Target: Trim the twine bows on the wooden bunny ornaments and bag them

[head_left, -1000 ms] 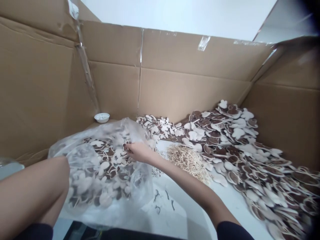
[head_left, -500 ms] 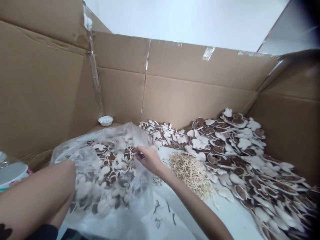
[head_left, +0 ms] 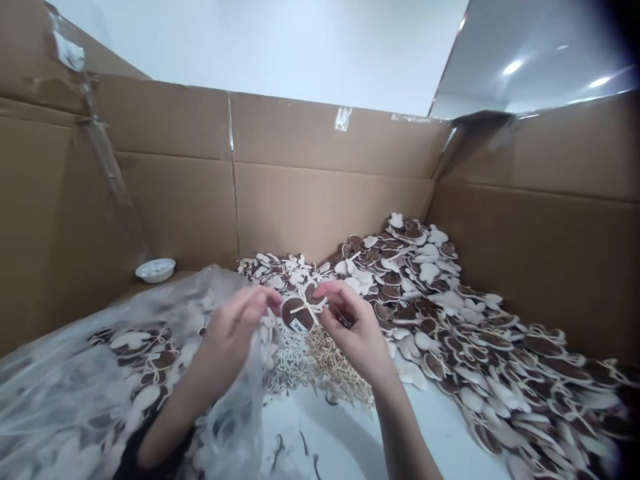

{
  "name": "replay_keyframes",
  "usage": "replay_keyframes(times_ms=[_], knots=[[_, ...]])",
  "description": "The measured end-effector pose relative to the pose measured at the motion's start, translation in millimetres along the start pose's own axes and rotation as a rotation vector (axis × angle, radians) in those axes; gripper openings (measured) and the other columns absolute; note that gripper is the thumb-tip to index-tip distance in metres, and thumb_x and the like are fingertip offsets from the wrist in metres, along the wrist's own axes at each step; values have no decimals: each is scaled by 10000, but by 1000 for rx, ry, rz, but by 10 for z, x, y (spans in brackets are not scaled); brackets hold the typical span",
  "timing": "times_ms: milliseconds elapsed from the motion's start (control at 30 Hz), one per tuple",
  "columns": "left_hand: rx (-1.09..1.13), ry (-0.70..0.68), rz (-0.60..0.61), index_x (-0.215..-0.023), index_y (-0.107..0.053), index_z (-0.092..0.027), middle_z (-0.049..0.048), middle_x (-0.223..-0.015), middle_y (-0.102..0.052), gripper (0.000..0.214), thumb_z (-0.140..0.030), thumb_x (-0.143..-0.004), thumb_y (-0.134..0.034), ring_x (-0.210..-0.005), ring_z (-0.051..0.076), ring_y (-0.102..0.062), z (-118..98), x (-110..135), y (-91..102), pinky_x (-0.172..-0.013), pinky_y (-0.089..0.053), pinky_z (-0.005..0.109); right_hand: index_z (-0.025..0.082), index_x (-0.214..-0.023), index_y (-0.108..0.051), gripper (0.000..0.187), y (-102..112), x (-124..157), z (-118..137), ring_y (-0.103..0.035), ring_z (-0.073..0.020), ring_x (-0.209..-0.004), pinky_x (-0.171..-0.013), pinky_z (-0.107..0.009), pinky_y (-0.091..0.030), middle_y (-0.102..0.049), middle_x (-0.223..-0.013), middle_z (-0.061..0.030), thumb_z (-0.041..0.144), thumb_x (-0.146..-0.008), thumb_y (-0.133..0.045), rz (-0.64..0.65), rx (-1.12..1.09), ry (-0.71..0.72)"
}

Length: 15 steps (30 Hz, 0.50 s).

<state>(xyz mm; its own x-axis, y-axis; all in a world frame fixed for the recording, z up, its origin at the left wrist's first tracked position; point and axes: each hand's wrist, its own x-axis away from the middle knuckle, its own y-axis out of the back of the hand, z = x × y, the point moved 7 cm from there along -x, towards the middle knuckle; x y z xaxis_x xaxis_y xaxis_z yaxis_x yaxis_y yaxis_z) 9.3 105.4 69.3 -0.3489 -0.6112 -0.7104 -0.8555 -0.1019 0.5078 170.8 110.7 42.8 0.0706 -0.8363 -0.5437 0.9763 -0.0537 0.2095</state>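
Observation:
My right hand (head_left: 355,327) pinches a brown rounded ornament (head_left: 295,313) by its upper right side. The ornament has a pale edge, a cream bow tied across it and a small printed label near its bottom. My left hand (head_left: 235,330) is slightly blurred, just left of the ornament. Its fingers are loosely bent and appear to hold nothing; whether a fingertip touches the ornament's edge is unclear. Beneath both hands lies a pile of short cream cord bows (head_left: 335,360).
A clear plastic bag (head_left: 225,427) with similar ornaments spreads at the left. Brown-and-white ornaments (head_left: 460,333) are heaped along the right and back. A white bowl (head_left: 155,269) with pale pieces stands back left. Cardboard walls (head_left: 320,200) enclose the white surface (head_left: 345,433).
My right hand has come away from the bag and now holds an ornament above the cord pile. My left hand has come into view beside it. The view has turned right.

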Motion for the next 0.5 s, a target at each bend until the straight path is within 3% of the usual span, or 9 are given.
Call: replay_keyframes(times_ms=[100,200,367,500], knots=[[137,135,103,-885,-578,-190,-1,-737,-597,319,-351,-984,-320,-685,136,-590,95,-15,-319,-589,-476,248,243,-917,-550,230,55,-32,-86,-488,-126,-607,-529,-241,-347,-596,-772,27,83,-768,-479,-13,-26,-8],[174,187,103,-796,-521,-194,-7,-697,-544,302,-376,-965,-349,-632,139,-535,192,-30,-490,-571,-425,253,243,-918,-548,225,80,-78,-140,-474,-121,-601,-530,-239,-339,-567,-743,34,84,-774,-480,-21,-29,-9],[37,295,-17,-789,-485,-200,-20,-681,-499,247,-301,-969,-349,-631,143,-488,454,-52,-550,-596,-369,261,284,-1142,-462,206,86,-122,-272,-424,-127,-569,-536,-255,-334,-517,-703,43,315,-941,-428,-109,-80,-127],[-99,193,-79,-810,-483,-190,-6,-726,-502,183,-236,-951,-376,-677,154,-476,492,-62,-569,-632,-350,276,251,-965,-495,219,-11,-150,-465,-456,-144,-618,-571,-273,-347,-487,-670,35,453,-949,-410,-73,-39,-234]])
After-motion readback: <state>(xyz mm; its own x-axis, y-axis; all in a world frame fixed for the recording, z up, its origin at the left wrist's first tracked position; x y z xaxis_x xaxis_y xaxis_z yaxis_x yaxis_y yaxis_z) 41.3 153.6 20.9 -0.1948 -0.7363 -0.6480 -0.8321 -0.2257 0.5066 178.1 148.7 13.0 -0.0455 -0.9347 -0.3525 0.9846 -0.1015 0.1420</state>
